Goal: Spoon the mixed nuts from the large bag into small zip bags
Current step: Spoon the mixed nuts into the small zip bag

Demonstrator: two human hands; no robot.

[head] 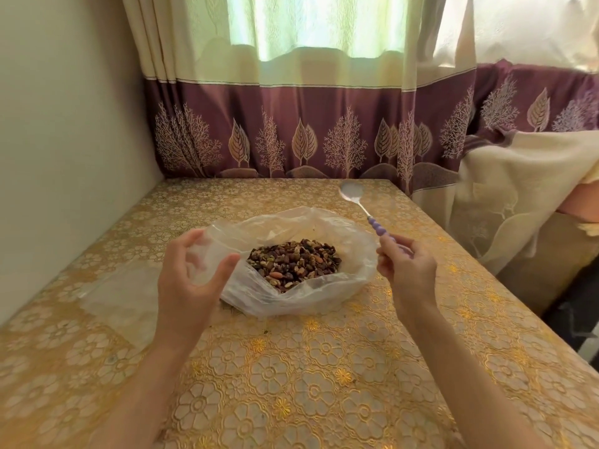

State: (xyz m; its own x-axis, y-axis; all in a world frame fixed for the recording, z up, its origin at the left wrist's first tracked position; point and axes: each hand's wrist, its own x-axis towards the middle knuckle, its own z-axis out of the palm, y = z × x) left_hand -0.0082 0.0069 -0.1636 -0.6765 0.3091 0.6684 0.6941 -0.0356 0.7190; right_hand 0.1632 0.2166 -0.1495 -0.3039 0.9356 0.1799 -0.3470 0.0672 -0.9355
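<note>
Large bag (291,286): clear plastic, lying mid-table with its mouth spread wide and facing up; mixed nuts (293,264) in a shallow heap at its middle.
Small zip bags (123,296): clear, flat on the cloth at the near left of the large bag; hard to count, edges faint against the pattern.
Left hand (191,273): fingers loosely curved, thumb apart, hovering at the left rim of the large bag; whether it touches the plastic I cannot tell; it grips nothing that shows.
Right hand (406,268): fingers closed around the purple beaded handle of the spoon (363,205), at its near end.
Spoon: bowl points far and slightly left, raised above the table, empty, right of the bag mouth.
Step in hand, as judged: no zip bag opened or filled yet; first scoop still to come.
Doing it well: left hand should pick up one zip bag and hold its mouth open close beside the heap; bring the spoon bowl down, slide it under the heap's edge, lift level.
Risk: thin bag wall may drag with the spoon; nuts could roll onto the tablecloth (324,384).
</note>
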